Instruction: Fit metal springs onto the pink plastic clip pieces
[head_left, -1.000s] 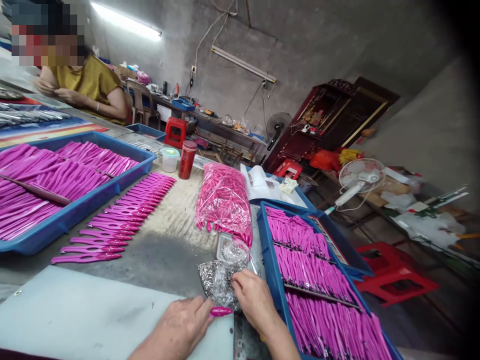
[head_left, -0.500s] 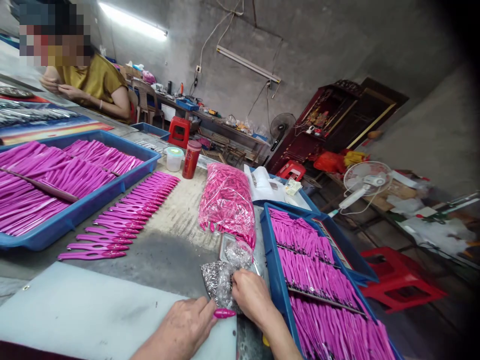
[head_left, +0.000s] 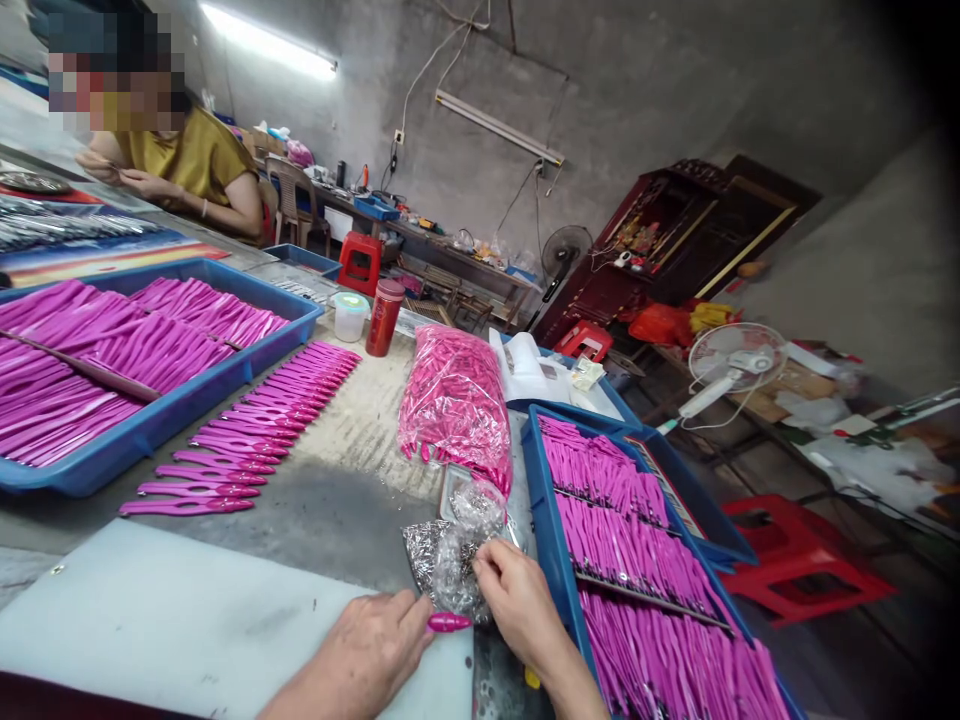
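A small pink piece (head_left: 448,622) pinched in the left hand (head_left: 365,655) could slip loose while the right hand (head_left: 517,605), fingers closed, digs in the crinkly bag (head_left: 442,555).

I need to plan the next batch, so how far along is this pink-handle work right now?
Done, it seems: two blue trays packed with pink pieces, plus a row of pink pieces laid on the table. In hand: the left hand pinches one small pink part, the right hand picks in a clear bag of tiny metal bits. Left: a full bag of pink parts.
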